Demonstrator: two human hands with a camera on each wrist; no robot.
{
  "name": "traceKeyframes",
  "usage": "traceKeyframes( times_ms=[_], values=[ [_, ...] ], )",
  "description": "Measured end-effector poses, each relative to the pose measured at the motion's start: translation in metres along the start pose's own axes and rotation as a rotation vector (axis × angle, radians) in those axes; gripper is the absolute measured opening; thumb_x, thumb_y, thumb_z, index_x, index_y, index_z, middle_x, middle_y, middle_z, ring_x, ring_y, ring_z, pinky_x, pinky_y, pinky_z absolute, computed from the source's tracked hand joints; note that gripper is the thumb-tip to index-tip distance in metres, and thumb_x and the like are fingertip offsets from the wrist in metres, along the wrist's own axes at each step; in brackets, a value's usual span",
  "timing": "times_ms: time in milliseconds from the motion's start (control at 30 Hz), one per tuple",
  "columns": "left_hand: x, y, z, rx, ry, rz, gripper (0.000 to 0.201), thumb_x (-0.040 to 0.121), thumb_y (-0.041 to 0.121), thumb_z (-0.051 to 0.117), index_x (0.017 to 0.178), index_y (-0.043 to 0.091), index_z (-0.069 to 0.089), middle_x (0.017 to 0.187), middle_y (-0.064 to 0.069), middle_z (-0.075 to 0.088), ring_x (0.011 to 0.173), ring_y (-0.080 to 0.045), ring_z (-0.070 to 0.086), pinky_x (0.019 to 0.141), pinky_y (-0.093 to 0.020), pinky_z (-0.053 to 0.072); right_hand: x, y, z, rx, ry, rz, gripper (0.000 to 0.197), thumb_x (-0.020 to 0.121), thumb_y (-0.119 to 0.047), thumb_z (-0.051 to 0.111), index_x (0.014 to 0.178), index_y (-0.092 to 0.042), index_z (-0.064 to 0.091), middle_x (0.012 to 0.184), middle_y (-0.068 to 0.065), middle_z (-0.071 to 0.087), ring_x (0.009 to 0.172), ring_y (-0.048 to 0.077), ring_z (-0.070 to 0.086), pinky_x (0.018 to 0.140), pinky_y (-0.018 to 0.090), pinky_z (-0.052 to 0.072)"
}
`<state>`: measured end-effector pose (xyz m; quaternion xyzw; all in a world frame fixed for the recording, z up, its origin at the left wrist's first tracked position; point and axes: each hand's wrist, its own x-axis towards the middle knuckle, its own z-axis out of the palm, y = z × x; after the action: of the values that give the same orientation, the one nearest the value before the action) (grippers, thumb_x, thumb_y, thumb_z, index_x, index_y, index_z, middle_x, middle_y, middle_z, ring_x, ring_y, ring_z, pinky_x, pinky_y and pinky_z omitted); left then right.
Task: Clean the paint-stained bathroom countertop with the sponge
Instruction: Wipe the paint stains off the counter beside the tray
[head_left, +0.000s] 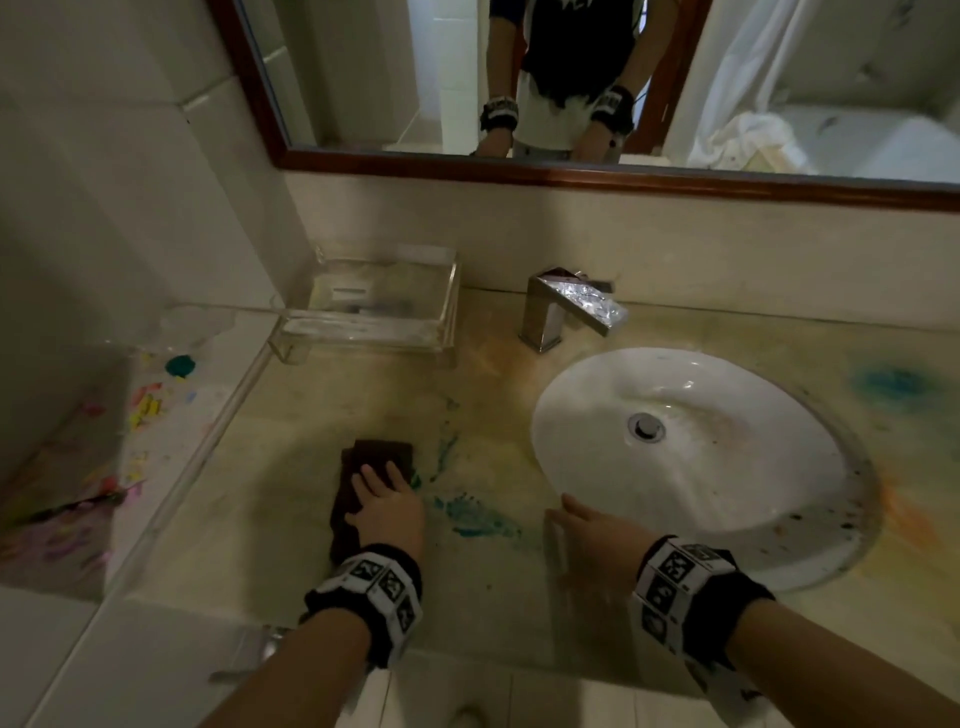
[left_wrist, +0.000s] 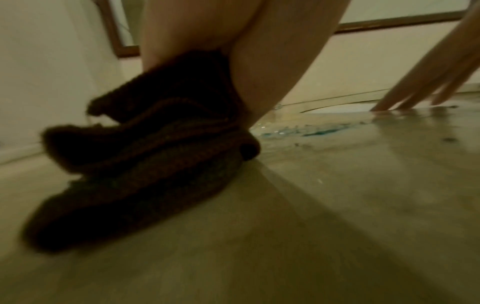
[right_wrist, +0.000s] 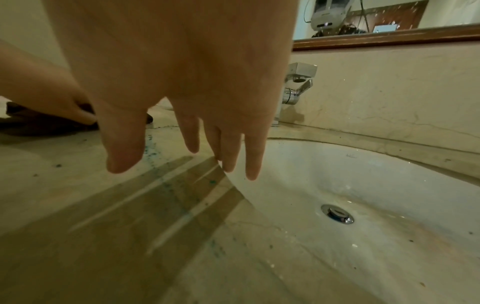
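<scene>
Nearest, two forearms reached in from the bottom of the head view, each with a black wristband (head_left: 371, 592) bearing square printed markers. The left hand (head_left: 387, 512) lay palm-down on the sponge (head_left: 363, 483), a dark brown folded pad resting on the beige countertop (head_left: 249, 519); the fingers stretched forward over its top and the thumb curled round its left edge, so the hand gripped it while pressing it flat. In the left wrist view the sponge (left_wrist: 145, 156) showed as several stacked dark layers bulging out under the palm, its lower edge touching the stone.

The right hand (head_left: 597, 530) was released, fingers straight and spread, holding nothing. Its fingertips (right_wrist: 250, 172) pointed down at the countertop just beside the near rim of the sink (head_left: 727, 493); whether they touched the surface cannot be told.

Between the two hands lay a teal paint smear (head_left: 475, 517), with thinner teal streaks (head_left: 447, 452) running up just right of the sponge. Beyond, the white oval sink sat sunk in the counter, its chrome drain plug (head_left: 645, 427) near the middle. A blue-green blot (head_left: 891, 382) marked the counter to the sink's far right, and faint orange and yellow stains spread around the rim.

Further back stood a squared chrome faucet (head_left: 566, 306) and, left of it, a clear tray (head_left: 374, 306). On a lower ledge at far left lay blobs of bright paint (head_left: 156, 400). Farthest off, a wood-framed mirror (head_left: 571, 176) reflected the person's torso and both wristbands.
</scene>
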<state>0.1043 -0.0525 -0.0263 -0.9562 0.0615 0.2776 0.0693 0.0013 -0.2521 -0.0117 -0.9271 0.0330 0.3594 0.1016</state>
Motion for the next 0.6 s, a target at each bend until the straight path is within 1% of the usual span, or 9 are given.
traceKeyframes(
  times_ms=[167, 200, 267, 333, 367, 433, 467, 533, 600],
  values=[
    [-0.006, 0.033, 0.002, -0.087, -0.078, 0.015, 0.057, 0.101, 0.005, 0.024, 0.148, 0.001, -0.008, 0.155, -0.028, -0.007, 0.145, -0.042, 0.0, 0.11, -0.051, 0.035, 0.001, 0.002, -0.01, -0.048, -0.022, 0.01, 0.074, 0.091, -0.029, 0.055, 0.15, -0.023, 0.011, 0.16, 0.0, -0.003, 0.136, 0.026, 0.038, 0.106, 0.038, 0.038],
    [-0.011, 0.04, 0.001, -0.099, -0.101, 0.032, 0.06, 0.101, 0.011, 0.028, 0.148, 0.002, -0.008, 0.155, -0.027, -0.007, 0.145, -0.042, 0.0, 0.11, -0.051, 0.035, 0.001, 0.003, -0.012, -0.054, -0.012, 0.013, 0.072, 0.092, -0.023, 0.054, 0.15, -0.023, 0.01, 0.16, 0.001, -0.004, 0.137, 0.026, 0.037, 0.107, 0.039, 0.037],
    [-0.022, 0.047, 0.001, -0.101, -0.099, 0.104, 0.08, 0.096, 0.038, 0.043, 0.149, 0.007, -0.007, 0.155, -0.027, -0.002, 0.145, -0.041, 0.005, 0.109, -0.047, 0.038, 0.001, 0.0, -0.018, -0.059, 0.035, 0.022, 0.07, 0.095, -0.019, 0.049, 0.15, -0.022, 0.007, 0.16, 0.002, -0.004, 0.142, 0.026, 0.028, 0.114, 0.039, 0.03],
    [-0.026, 0.042, -0.006, -0.115, -0.085, 0.187, 0.093, 0.087, 0.06, 0.045, 0.15, 0.014, -0.004, 0.155, -0.026, 0.013, 0.142, -0.039, 0.021, 0.107, -0.042, 0.04, 0.002, -0.012, -0.025, -0.084, 0.095, -0.01, 0.065, 0.098, -0.026, 0.042, 0.151, -0.02, 0.005, 0.16, 0.002, -0.004, 0.146, 0.022, 0.015, 0.118, 0.039, 0.022],
    [-0.025, 0.033, -0.013, -0.184, -0.07, 0.221, 0.088, 0.087, 0.061, 0.042, 0.151, 0.018, 0.0, 0.151, -0.023, 0.026, 0.136, -0.037, 0.034, 0.105, -0.04, 0.042, 0.005, -0.02, -0.028, -0.089, 0.122, -0.035, 0.062, 0.099, -0.029, 0.038, 0.151, -0.019, 0.005, 0.16, 0.003, -0.004, 0.147, 0.021, 0.011, 0.118, 0.039, 0.02],
    [-0.018, 0.004, -0.031, -0.37, -0.007, 0.28, 0.065, 0.094, 0.048, 0.038, 0.149, 0.021, 0.014, 0.14, -0.015, 0.046, 0.122, -0.032, 0.051, 0.1, -0.037, 0.046, 0.014, -0.041, -0.031, -0.071, 0.15, -0.079, 0.058, 0.101, -0.032, 0.031, 0.151, -0.019, 0.003, 0.16, 0.003, -0.005, 0.148, 0.02, 0.005, 0.119, 0.04, 0.017],
    [-0.012, -0.013, -0.038, -0.399, 0.041, 0.298, 0.057, 0.097, 0.038, 0.037, 0.148, 0.021, 0.018, 0.14, -0.013, 0.048, 0.121, -0.03, 0.052, 0.1, -0.037, 0.046, 0.021, -0.053, -0.031, -0.048, 0.154, -0.089, 0.06, 0.101, -0.036, 0.029, 0.151, -0.019, 0.002, 0.16, 0.003, -0.007, 0.148, 0.02, 0.002, 0.119, 0.04, 0.015],
    [0.004, -0.049, -0.045, -0.301, 0.088, 0.326, 0.057, 0.097, 0.023, 0.041, 0.148, 0.021, 0.017, 0.148, -0.012, 0.038, 0.131, -0.028, 0.044, 0.106, -0.036, 0.04, 0.034, -0.08, -0.028, 0.004, 0.169, -0.085, 0.066, 0.098, -0.048, 0.029, 0.151, -0.024, -0.003, 0.16, 0.002, -0.01, 0.148, 0.02, -0.004, 0.12, 0.043, 0.011],
    [0.021, -0.078, -0.04, -0.084, 0.031, 0.353, 0.074, 0.091, 0.021, 0.054, 0.15, 0.02, 0.009, 0.157, -0.009, 0.017, 0.144, -0.026, 0.024, 0.114, -0.037, 0.03, 0.045, -0.106, -0.021, 0.028, 0.174, -0.085, 0.071, 0.095, -0.054, 0.031, 0.15, -0.028, -0.005, 0.159, 0.002, -0.014, 0.147, 0.023, -0.01, 0.12, 0.046, 0.007]
  ],
)
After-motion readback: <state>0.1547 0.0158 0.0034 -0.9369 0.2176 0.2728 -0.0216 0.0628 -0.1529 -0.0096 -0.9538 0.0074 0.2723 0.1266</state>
